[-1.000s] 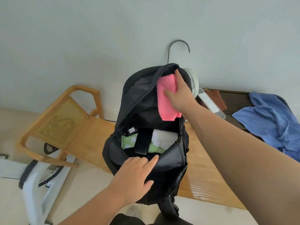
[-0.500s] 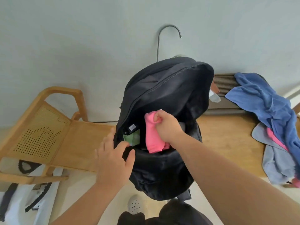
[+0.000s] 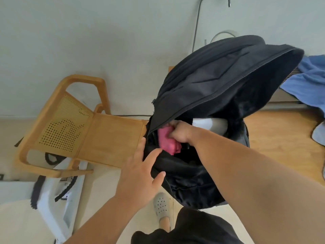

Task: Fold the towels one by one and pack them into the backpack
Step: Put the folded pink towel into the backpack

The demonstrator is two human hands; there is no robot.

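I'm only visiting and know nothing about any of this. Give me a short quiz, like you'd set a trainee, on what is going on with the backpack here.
1. True or false: the backpack is zipped shut.
2. What does the right hand grip inside the backpack? A) a pink towel B) a water bottle C) a book
3. Which hand lies with straight fingers against the backpack's front edge?

Key: 1, false: its top flap hangs open. 2, A. 3, the left hand.
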